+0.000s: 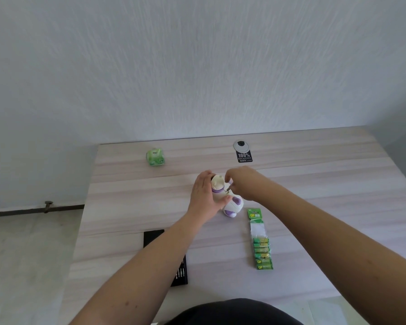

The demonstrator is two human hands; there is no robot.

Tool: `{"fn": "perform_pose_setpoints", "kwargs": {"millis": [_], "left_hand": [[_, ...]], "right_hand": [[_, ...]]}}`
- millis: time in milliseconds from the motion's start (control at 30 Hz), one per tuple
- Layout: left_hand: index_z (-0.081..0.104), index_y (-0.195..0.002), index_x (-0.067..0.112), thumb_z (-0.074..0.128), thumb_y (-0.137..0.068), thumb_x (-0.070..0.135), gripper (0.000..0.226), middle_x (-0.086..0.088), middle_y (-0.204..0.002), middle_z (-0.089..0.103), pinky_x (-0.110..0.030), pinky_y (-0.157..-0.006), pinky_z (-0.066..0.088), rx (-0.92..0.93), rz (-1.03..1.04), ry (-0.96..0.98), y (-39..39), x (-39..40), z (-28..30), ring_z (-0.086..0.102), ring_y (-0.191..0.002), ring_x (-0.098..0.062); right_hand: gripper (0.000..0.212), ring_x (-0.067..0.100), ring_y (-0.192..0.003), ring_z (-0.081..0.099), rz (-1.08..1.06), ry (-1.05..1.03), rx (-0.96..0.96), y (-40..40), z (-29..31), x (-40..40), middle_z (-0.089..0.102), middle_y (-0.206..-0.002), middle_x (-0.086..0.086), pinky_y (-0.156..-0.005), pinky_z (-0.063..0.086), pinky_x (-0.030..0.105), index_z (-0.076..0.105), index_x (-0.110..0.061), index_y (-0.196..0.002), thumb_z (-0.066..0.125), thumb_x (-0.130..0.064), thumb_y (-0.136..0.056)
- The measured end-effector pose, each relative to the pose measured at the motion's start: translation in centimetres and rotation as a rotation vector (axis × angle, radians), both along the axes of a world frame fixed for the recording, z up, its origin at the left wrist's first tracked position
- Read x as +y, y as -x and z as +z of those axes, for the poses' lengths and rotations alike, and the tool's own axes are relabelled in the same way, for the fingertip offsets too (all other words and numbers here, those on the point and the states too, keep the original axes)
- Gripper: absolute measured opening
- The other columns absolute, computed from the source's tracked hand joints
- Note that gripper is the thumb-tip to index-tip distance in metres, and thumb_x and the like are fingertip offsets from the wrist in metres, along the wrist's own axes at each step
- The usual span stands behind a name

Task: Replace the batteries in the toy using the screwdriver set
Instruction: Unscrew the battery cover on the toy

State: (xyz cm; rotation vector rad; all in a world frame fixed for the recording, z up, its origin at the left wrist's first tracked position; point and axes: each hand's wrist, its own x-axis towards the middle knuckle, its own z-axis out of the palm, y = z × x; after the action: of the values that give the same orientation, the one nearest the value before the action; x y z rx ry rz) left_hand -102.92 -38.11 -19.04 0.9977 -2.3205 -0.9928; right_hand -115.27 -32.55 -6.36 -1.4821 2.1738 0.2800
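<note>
"GP" on green battery pack (261, 240); "100%" on black tag (243, 157).

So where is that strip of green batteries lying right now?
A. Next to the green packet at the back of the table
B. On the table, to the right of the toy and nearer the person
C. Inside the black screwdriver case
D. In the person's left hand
B: the strip of green batteries lies flat on the table, right of the toy and nearer the person, with neither hand on it.
</note>
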Motion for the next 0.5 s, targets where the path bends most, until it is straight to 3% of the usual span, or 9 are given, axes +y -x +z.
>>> {"fn": "perform_pose_setpoints", "kwargs": {"millis": [67, 133, 200, 267, 300, 333, 400, 500], "left_hand": [[0.057, -0.119, 0.008, 0.080, -0.066, 0.044, 0.069, -0.007, -0.131, 0.049, -0.037, -0.109, 0.034, -0.007, -0.006, -0.002, 0.0, -0.1, 0.0, 0.042, -0.128, -0.022], [0.057, -0.119, 0.007, 0.073, -0.065, 0.050, 0.071, -0.007, -0.131, 0.049, -0.037, -0.109, 0.034, -0.002, -0.003, -0.005, 0.0, 0.0, 0.2, 0.043, -0.127, -0.023], [0.055, -0.119, 0.006, 0.064, -0.062, 0.056, 0.076, -0.008, -0.129, 0.050, -0.037, -0.108, 0.036, 0.010, 0.013, -0.015, 0.0, 0.1, 0.3, 0.045, -0.125, -0.024], [0.055, -0.118, 0.006, 0.061, -0.061, 0.059, 0.077, -0.008, -0.129, 0.051, -0.038, -0.107, 0.037, 0.010, 0.015, -0.009, -0.1, 0.2, 0.3, 0.045, -0.125, -0.024], [0.055, -0.118, 0.007, 0.061, -0.061, 0.059, 0.078, -0.007, -0.129, 0.051, -0.038, -0.107, 0.036, 0.006, 0.014, -0.011, -0.1, 0.1, 0.2, 0.045, -0.125, -0.024], [0.056, -0.118, 0.007, 0.061, -0.061, 0.059, 0.077, -0.007, -0.129, 0.051, -0.037, -0.107, 0.036, 0.005, 0.012, -0.009, -0.1, 0.1, 0.1, 0.045, -0.125, -0.023], [0.057, -0.117, 0.006, 0.061, -0.062, 0.059, 0.077, -0.008, -0.129, 0.051, -0.034, -0.108, 0.035, 0.008, 0.013, -0.006, 0.0, 0.1, 0.0, 0.045, -0.125, -0.024], [0.054, -0.119, 0.006, 0.066, -0.063, 0.056, 0.076, -0.008, -0.130, 0.050, -0.033, -0.107, 0.035, 0.006, 0.011, -0.010, 0.0, 0.1, 0.0, 0.044, -0.125, -0.024]], "right_hand": [[0.024, 0.025, -0.099, 0.059, -0.042, 0.043, -0.018, 0.2, 0.0, 0.2, 0.065, -0.110, 0.008, -0.082, 0.049, 0.034, 0.060, -0.012, -0.112, 0.057, -0.018, -0.089], [0.020, 0.023, -0.078, 0.057, -0.067, 0.028, 0.011, 0.1, 0.4, 0.3, 0.068, -0.093, 0.010, -0.070, 0.048, 0.032, 0.061, -0.011, -0.086, 0.051, -0.028, -0.093], [0.010, 0.019, -0.063, 0.048, -0.064, -0.076, 0.022, 0.1, 1.0, 0.2, 0.058, -0.071, 0.004, -0.059, 0.043, 0.028, 0.060, -0.009, -0.094, 0.054, -0.017, -0.090], [0.032, 0.018, -0.061, 0.045, -0.066, -0.089, 0.034, -0.2, 1.5, 0.2, 0.046, -0.066, 0.001, -0.058, 0.042, 0.028, 0.055, -0.014, -0.108, 0.064, -0.002, -0.080], [0.026, 0.017, -0.058, 0.045, -0.068, -0.103, 0.027, -0.1, 1.1, 0.1, 0.049, -0.066, 0.001, -0.058, 0.042, 0.028, 0.056, -0.013, -0.102, 0.063, -0.002, -0.080], [0.007, 0.017, -0.057, 0.047, -0.048, -0.089, 0.029, -0.1, 1.0, -0.1, 0.058, -0.068, 0.002, -0.058, 0.042, 0.027, 0.056, -0.009, -0.090, 0.059, -0.006, -0.085], [0.020, 0.022, -0.067, 0.059, -0.065, -0.013, 0.019, -0.3, 0.9, -0.2, 0.070, -0.084, 0.009, -0.059, 0.044, 0.029, 0.059, -0.006, -0.078, 0.049, -0.015, -0.093], [0.020, 0.026, -0.096, 0.062, -0.045, 0.029, -0.021, 0.0, 0.6, 0.1, 0.067, -0.105, 0.010, -0.073, 0.048, 0.032, 0.062, -0.007, -0.107, 0.052, -0.011, -0.091]]}}
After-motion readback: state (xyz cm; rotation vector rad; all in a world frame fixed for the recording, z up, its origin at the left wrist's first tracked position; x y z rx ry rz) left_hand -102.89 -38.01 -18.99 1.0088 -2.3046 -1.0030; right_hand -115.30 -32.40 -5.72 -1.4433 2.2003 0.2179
